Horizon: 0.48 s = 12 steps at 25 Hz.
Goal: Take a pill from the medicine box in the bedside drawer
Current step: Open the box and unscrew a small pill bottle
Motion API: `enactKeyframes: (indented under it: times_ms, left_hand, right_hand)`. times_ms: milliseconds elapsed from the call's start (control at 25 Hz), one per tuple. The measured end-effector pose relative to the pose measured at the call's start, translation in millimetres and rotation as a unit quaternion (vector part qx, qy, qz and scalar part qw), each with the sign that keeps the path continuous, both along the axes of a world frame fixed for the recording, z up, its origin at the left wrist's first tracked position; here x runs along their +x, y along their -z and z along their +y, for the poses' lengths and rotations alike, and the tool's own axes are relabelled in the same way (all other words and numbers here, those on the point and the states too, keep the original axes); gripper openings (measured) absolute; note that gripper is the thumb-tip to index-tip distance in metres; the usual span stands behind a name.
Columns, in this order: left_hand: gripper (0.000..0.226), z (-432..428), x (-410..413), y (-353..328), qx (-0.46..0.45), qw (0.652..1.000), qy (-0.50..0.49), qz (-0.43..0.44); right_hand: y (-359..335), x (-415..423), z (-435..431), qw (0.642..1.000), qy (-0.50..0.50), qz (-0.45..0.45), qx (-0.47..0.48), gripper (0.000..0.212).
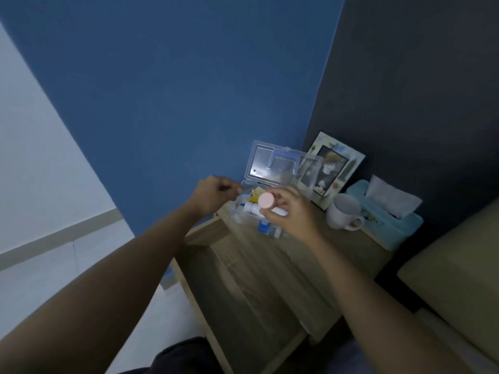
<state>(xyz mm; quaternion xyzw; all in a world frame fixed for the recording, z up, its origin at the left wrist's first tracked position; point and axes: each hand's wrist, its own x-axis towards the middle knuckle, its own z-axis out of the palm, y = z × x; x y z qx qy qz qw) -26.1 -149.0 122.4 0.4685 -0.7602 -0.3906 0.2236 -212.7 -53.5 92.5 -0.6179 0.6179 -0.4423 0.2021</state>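
Observation:
A clear plastic medicine box point(280, 168) stands on the wooden bedside table point(302, 255) with its lid raised against the blue wall. Inside lie small packets and bottles, among them a yellow packet point(254, 195) and a blue one point(263, 227). My right hand point(293, 211) is over the box, shut on a small bottle with a pink round cap point(266, 200). My left hand point(216, 194) hovers at the box's left edge with fingers curled in; whether it holds anything small is hidden.
A white mug point(344, 211) stands right of the box, beside a light-blue tissue box point(388, 214). A picture frame point(336, 168) leans on the dark wall behind. A beige bed edge point(459, 265) lies at the right. Drawer fronts point(259, 306) face me below.

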Motion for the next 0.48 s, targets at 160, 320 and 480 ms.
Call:
enactKeyframes:
  times_ms: [160,320,480]
  left_hand:
    - [0.02,47.1,-0.5,-28.3,0.024,0.999,0.046,0.01]
    - [0.023,84.4,0.4,-25.6,0.056,0.997,0.052,0.01]
    - [0.028,105.8,1.0,-28.4,0.074,0.995,0.071,0.011]
  right_hand:
    - [-11.1,27.0,46.3,1.0,0.015,-0.007,-0.02,0.046]
    - [-11.7,37.8,72.4,0.997,0.041,0.042,-0.044,0.05]
    - [-9.3,42.1,87.3,0.996,0.066,0.045,-0.05,0.048]
